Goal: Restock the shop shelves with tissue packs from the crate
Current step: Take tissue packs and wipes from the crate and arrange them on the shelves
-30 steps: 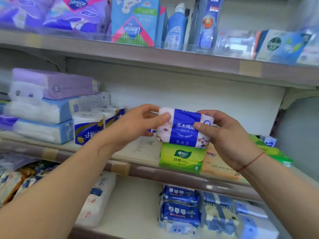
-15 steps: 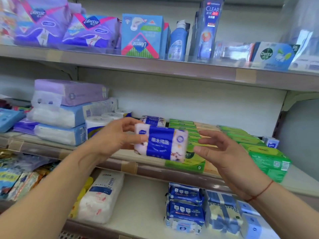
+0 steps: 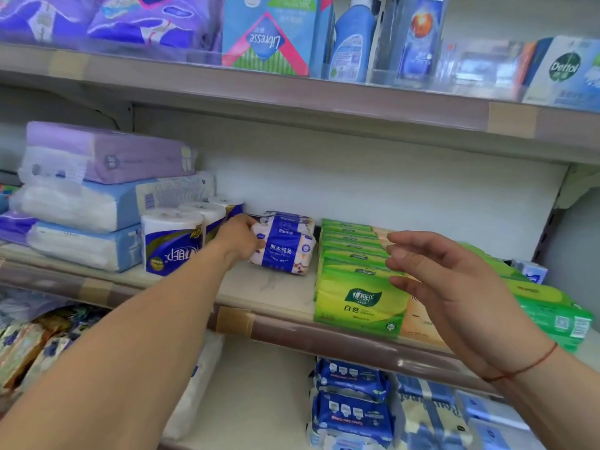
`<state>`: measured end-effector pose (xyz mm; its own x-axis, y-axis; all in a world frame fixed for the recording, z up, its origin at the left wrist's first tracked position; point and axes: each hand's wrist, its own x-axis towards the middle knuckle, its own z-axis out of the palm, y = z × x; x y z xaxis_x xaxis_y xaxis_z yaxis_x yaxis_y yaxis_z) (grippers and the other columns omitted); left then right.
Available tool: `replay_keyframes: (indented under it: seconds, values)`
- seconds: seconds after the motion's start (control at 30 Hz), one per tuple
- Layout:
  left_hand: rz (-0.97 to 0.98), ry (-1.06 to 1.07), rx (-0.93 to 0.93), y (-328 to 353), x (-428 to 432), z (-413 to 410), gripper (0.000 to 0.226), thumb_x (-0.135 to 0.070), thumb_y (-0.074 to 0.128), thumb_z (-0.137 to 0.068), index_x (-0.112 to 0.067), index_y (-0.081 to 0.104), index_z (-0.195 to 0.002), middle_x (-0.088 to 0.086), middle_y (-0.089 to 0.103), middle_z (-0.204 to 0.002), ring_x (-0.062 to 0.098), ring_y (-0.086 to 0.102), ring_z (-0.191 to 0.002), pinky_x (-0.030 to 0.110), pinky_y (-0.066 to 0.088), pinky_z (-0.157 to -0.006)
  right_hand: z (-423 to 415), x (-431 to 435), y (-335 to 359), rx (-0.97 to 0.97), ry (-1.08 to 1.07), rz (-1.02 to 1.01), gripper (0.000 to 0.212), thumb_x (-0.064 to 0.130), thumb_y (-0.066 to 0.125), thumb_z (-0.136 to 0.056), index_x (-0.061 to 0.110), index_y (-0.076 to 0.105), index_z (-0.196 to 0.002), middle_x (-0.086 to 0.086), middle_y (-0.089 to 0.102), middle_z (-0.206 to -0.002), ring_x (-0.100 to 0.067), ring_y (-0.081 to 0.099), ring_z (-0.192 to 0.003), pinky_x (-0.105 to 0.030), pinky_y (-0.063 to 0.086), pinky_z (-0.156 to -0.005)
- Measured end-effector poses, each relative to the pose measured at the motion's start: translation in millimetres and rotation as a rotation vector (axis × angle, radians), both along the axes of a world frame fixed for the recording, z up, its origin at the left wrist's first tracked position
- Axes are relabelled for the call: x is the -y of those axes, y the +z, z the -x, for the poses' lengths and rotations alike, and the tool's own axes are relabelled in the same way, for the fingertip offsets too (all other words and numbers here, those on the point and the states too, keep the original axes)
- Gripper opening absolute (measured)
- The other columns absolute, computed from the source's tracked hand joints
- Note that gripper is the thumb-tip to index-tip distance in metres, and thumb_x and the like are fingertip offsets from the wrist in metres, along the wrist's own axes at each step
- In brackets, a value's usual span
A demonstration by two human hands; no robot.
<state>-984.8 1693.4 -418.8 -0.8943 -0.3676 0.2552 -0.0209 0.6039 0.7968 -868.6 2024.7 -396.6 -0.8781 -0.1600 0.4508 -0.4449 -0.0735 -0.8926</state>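
Half a second earlier our left hand point(image 3: 238, 240) had held the tissue pack point(image 3: 282, 251) in the air. Now the pack sat on the middle shelf point(image 3: 269, 287) at frame centre, between the toilet rolls point(image 3: 172, 241) and the green packs point(image 3: 357, 287). Our left fingers curled round its end. Our right hand point(image 3: 454, 287) hung right of centre, fingers spread, empty. We judged this pack all but stocked.

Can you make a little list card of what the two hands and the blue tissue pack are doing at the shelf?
left hand: holds the blue tissue pack by its left end
right hand: open, empty, in front of the green packs
pack's place: on the middle shelf, between the toilet rolls and the green packs
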Motion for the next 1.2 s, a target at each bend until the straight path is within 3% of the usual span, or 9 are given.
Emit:
replay_keyframes:
  seconds: [0.2,0.33,0.47,0.63,0.77,0.87,1.03,1.13,1.2]
  values:
    - [0.063,0.021,0.049,-5.3,8.6,43.4,0.051,-0.011,0.072,-0.091,-0.017,0.052,-0.138,0.008,0.061,-0.131,0.021,0.058,-0.106,0.034,0.053,-0.089,13.5,0.9,0.4,-0.010,-0.039,0.003,0.019,0.010,0.070,-0.089,0.013,0.077,-0.107,-0.013,0.073,-0.114,-0.030,0.069,-0.108,-0.042,0.055,-0.089]
    - [0.135,0.045,0.070,-2.2,11.3,64.2,0.058,-0.016,0.074,-0.090,-0.016,0.049,-0.142,0.010,0.059,-0.137,0.027,0.059,-0.120,0.032,0.050,-0.093,20.5,1.4,4.0,-0.023,-0.043,0.010,0.019,0.008,0.069,-0.090,0.010,0.077,-0.106,-0.013,0.074,-0.107,-0.027,0.068,-0.099,-0.041,0.053,-0.089]
    - [0.190,0.060,0.080,-1.6,12.0,76.3,0.062,-0.019,0.075,-0.090,-0.014,0.046,-0.145,0.011,0.057,-0.141,0.027,0.057,-0.125,0.032,0.047,-0.093,25.8,5.0,4.7,-0.025,-0.041,0.014,0.019,0.006,0.067,-0.089,0.006,0.076,-0.107,-0.022,0.072,-0.106,-0.026,0.066,-0.096,-0.040,0.053,-0.089]
    - [0.163,0.033,0.066,-4.7,17.8,80.1,0.061,-0.018,0.075,-0.090,-0.016,0.048,-0.144,0.009,0.059,-0.139,0.026,0.059,-0.122,0.033,0.051,-0.097,30.1,8.8,3.9,-0.003,-0.015,0.031,0.020,0.003,0.065,-0.090,0.002,0.074,-0.108,-0.016,0.070,-0.099,-0.024,0.065,-0.096,-0.038,0.052,-0.087]
    - [0.100,0.003,0.066,-9.9,21.2,74.9,0.063,-0.016,0.079,-0.086,-0.016,0.051,-0.143,0.008,0.062,-0.136,0.025,0.061,-0.120,0.044,0.053,-0.103,31.4,12.0,3.4,0.018,-0.012,0.042,0.020,0.003,0.064,-0.091,0.002,0.074,-0.109,-0.016,0.070,-0.100,-0.024,0.066,-0.096,-0.039,0.053,-0.088]
    - [0.180,0.041,0.083,-5.7,21.3,66.7,0.057,-0.019,0.077,-0.089,-0.010,0.053,-0.139,0.009,0.063,-0.135,0.026,0.061,-0.121,0.039,0.051,-0.104,32.5,17.6,4.5,0.034,-0.005,0.051,0.020,0.004,0.065,-0.091,0.002,0.074,-0.109,-0.015,0.069,-0.102,-0.024,0.066,-0.096,-0.038,0.054,-0.086]
    - [0.262,0.181,-0.048,11.5,4.1,32.8,0.027,-0.026,0.064,-0.097,-0.005,0.063,-0.113,0.012,0.069,-0.118,0.027,0.064,-0.107,0.032,0.049,-0.081,31.2,22.4,3.6,0.064,0.010,0.036,0.019,0.004,0.066,-0.093,0.006,0.074,-0.110,-0.013,0.070,-0.105,-0.023,0.065,-0.098,-0.034,0.055,-0.080]
    - [0.203,0.156,-0.143,16.5,-12.9,3.5,0.031,-0.031,0.063,-0.098,-0.011,0.064,-0.122,0.007,0.068,-0.121,0.019,0.059,-0.101,0.023,0.041,-0.064,22.2,27.5,4.8,0.101,0.036,0.008,0.018,0.003,0.065,-0.094,0.009,0.075,-0.108,-0.013,0.068,-0.104,-0.023,0.063,-0.096,-0.035,0.055,-0.078]
    - [0.218,0.099,-0.148,17.1,-21.8,-21.3,0.030,-0.029,0.063,-0.099,-0.015,0.065,-0.125,0.004,0.068,-0.121,0.017,0.059,-0.101,0.021,0.044,-0.068,12.9,30.5,7.0,0.123,0.039,0.003,0.017,0.002,0.064,-0.095,0.010,0.074,-0.106,-0.013,0.066,-0.104,-0.024,0.062,-0.095,-0.037,0.056,-0.080]
